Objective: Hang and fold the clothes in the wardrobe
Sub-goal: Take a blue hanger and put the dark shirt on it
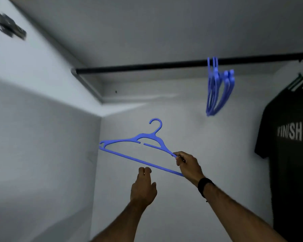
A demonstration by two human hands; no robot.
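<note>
Blue plastic hanger [138, 147], thin, triangular: right hand [188, 165] pinches end; left hand [143, 186] loosely curled, empty, below bar.

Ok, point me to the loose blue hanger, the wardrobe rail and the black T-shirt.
Blue hanger [129, 158]: head view, on its bottom bar, left of the right hand gripping its end.
Wardrobe rail [147, 66]: head view, on the bare dark bar.
Black T-shirt [287, 172]: head view, on its chest below the lettering.
</note>
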